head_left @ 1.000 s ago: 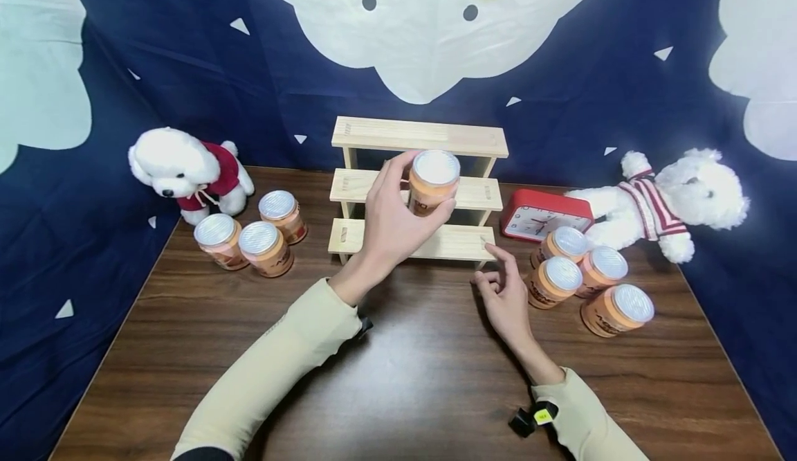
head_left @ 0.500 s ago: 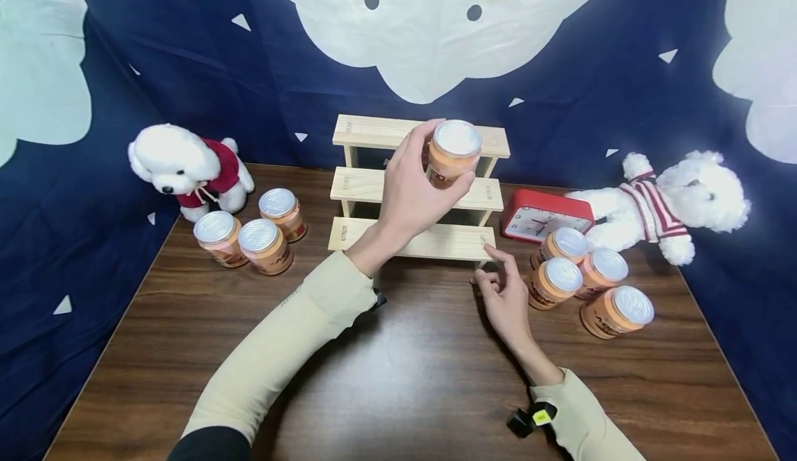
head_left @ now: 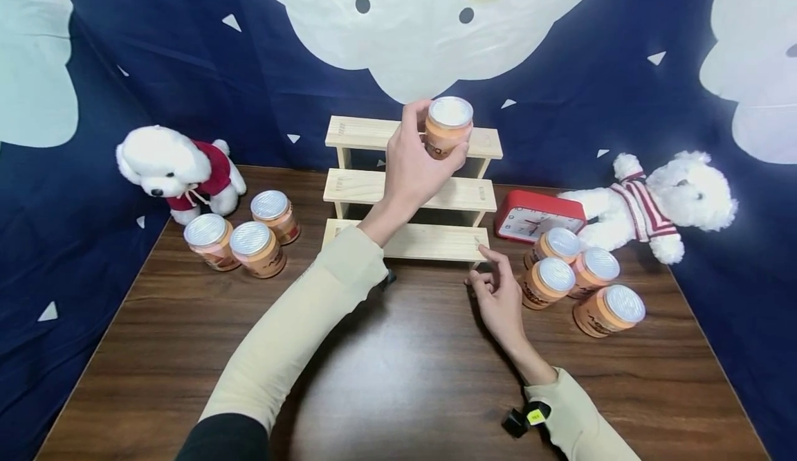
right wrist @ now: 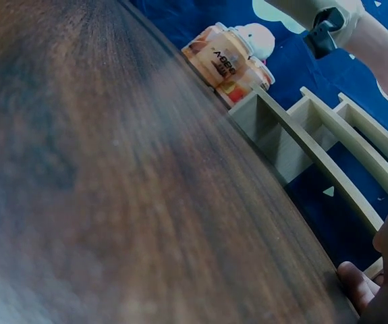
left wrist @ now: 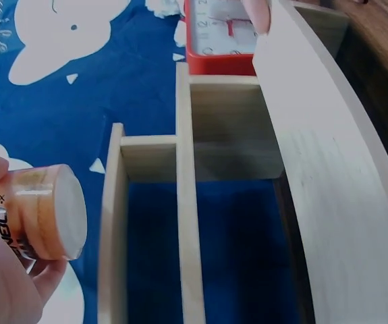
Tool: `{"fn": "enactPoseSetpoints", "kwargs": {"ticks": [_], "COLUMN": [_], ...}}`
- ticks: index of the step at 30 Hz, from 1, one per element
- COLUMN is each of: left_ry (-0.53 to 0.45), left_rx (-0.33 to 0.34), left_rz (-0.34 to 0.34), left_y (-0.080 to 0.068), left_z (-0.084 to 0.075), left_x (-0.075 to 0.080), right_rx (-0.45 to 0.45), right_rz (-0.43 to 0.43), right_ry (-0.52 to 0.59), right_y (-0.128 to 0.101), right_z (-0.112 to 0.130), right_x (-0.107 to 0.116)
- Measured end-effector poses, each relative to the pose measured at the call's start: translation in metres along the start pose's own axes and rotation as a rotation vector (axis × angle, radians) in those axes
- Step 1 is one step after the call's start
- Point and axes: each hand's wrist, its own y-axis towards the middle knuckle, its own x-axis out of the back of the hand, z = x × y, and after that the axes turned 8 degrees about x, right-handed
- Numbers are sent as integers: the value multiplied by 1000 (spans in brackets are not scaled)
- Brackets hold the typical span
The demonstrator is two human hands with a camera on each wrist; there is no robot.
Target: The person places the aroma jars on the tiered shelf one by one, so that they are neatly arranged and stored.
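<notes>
One jar (head_left: 450,136) is being held above the table's back edge by the left hand (head_left: 412,170), its thumb and fingers curved round the sides and parted only by the jar's width. Compared with a second ago, the jar is being held higher: it is no longer being shown before the middle board (head_left: 470,194) of the rack, but before the right half of the top board (head_left: 367,133), its lid standing above that level. The right hand (head_left: 503,305) is being kept in place at the front board (head_left: 436,242), its index finger stretched onto the right corner and its thumb set apart below; whether the board is being pinched cannot be told.

On the table (head_left: 386,405), three jars (head_left: 258,253) are being left standing near the back left corner by the dog (head_left: 212,170), and four jars (head_left: 600,277) towards the right edge, by the clock (head_left: 539,217) and the bear (head_left: 660,201).

In the left wrist view, a strip of blue backdrop (left wrist: 79,128) is being revealed between jar and top board, and the jar's dark lettering is being shown more fully. In the right wrist view, the hollows beneath the boards are being exposed, and the right thumb (right wrist: 357,283) is being shown low by the rack's end, close to the tabletop.
</notes>
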Motion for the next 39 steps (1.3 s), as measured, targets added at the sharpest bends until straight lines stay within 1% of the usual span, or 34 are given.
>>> {"fn": "enactPoseSetpoints", "kwargs": {"ticks": [5,12,18,20,22,26,28,29,31,35,37,39], "left_ry": [32,37,48,76,127,234,256,249,203,104,89,111], "left_rx": [10,-22,17,34,45,41,40,38,44,42,39,29], "left_rz": [-9,-45,-33,-16,2,40,53,57,54,15,-2,-14], "left_y": [3,11,15,16,17,17,16,15,14,13,13,13], "left_z": [10,20,25,26,27,29,31,32,34,39,42,45], "left_x": [2,6,2,1,0,-1,-1,-2,-4,-9,-11,-13], "right_rx": [7,-3,0,4,3,-5,-9,-10,-12,-14,-13,-14], "right_rz": [-21,-8,-11,-14,-13,-4,-2,-1,-3,-9,-14,-16], "right_ry": [-11,-19,-13,-14,-18,-11,-8,-7,-6,-7,-11,-18], "right_y": [-1,0,0,-1,-1,-2,-3,-3,-4,-4,-3,-3], "right_z": [-2,1,-1,-1,0,2,3,3,3,4,4,4], "right_x": [-3,-3,-2,-2,-2,-3,-3,-3,-4,-4,-4,-4]}}
